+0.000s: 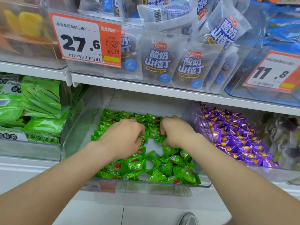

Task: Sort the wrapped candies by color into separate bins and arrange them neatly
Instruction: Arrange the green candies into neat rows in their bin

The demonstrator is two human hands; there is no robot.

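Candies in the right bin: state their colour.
Candies purple with orange marks; head view.

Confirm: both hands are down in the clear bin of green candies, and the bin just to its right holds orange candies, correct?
Not quite. The left hand and right hand are in the clear bin of green candies, but the bin to its right holds purple candies, not orange; the head view shows it.
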